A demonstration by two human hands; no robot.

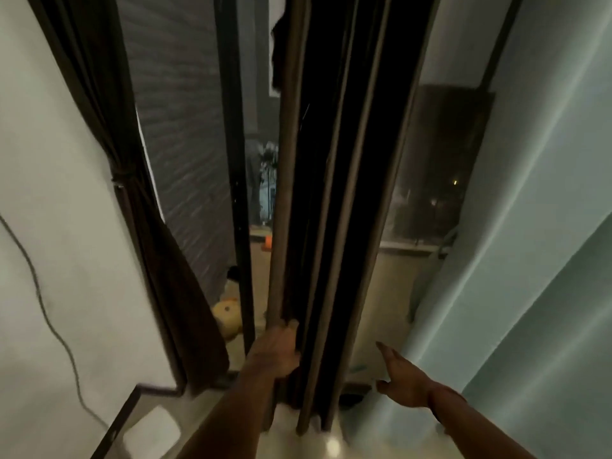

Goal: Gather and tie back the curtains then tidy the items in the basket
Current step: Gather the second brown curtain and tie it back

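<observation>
A dark brown curtain [331, 210] hangs bunched in long folds down the middle of the view, in front of a glass door. My left hand [278, 351] grips its left edge low down, fingers curled round the fabric. My right hand [402, 380] is held out flat with straight fingers, just right of the folds and apart from them. A second dark curtain [139, 233] hangs at the left, tied with a cord [124, 175] about halfway up. No basket is in view.
A pale sheer curtain [530, 293] fills the right side. A white wall with a dangling cable [43, 306] is at the left. Behind the glass lies a yellow plush toy [228, 314]. A white object [152, 432] sits on a dark-edged surface at the bottom left.
</observation>
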